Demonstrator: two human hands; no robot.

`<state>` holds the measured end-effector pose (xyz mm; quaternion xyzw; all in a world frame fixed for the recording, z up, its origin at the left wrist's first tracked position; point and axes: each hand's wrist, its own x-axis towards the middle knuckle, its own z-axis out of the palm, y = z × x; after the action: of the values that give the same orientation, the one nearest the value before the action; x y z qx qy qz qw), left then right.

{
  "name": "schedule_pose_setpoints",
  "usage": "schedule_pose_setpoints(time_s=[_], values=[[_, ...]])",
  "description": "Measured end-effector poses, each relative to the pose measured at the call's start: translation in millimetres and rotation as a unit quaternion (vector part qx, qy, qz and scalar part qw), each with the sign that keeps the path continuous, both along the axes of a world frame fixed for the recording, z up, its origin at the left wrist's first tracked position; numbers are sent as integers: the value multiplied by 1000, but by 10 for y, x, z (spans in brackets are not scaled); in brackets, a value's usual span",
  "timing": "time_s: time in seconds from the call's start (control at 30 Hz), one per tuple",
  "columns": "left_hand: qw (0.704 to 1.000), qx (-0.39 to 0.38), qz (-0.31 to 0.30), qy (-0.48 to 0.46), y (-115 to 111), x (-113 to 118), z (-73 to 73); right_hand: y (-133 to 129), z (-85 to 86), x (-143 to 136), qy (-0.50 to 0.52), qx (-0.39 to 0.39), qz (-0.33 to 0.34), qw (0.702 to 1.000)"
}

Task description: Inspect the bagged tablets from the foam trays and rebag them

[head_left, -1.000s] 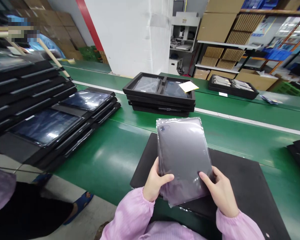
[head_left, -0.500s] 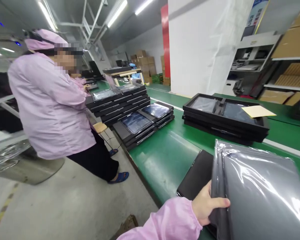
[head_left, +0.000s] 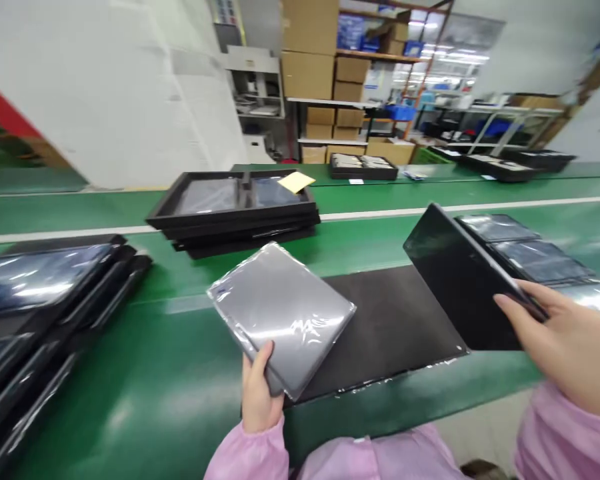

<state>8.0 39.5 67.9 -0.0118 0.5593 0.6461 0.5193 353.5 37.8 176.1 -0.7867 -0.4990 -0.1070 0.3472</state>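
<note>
The left hand grips the near corner of a bagged gray tablet, lifted above the black mat on the green counter. The right hand clasps a tilted black tablet, raised off its stack.

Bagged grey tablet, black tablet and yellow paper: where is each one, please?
bagged grey tablet (head_left: 285, 313), head view, middle of its back.
black tablet (head_left: 457, 280), head view, middle of its dark face.
yellow paper (head_left: 296, 181), head view, its centre.
</note>
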Motion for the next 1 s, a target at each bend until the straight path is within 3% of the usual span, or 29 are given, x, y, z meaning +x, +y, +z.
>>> schedule_pose_setpoints(time_s=[0.1, 0.23, 0.33, 0.43, 0.6, 0.7, 0.83, 1.0], values=[[1000, 1, 12, -15, -18, 11, -2, -65, -173, -417, -50, -50, -44, 997], [999, -1, 32, -41, -39, -12, -50, -54, -766, -982, -73, 8, 91, 993], [997, -15, 45, -62, -48, -41, -87, -53, -1056, -1241, -74, 8, 122, 990], [998, -13, 31, -47, -67, -66, -132, -61, -1013, -1193, -67, 12, 113, 991], [1000, 7, -14, 23, -82, -94, -219, -117, -668, -689, -71, 31, 22, 997], [1000, 9, -14, 26, -77, -93, -219, -143, -631, -530, -97, 19, -5, 995], [1000, -8, 9, -12, -77, -87, -182, -99, -843, -632, -122, -13, 62, 991], [1000, 8, -5, 15, -87, -130, -254, -1, -1367, -1050, -112, -53, 142, 982]])
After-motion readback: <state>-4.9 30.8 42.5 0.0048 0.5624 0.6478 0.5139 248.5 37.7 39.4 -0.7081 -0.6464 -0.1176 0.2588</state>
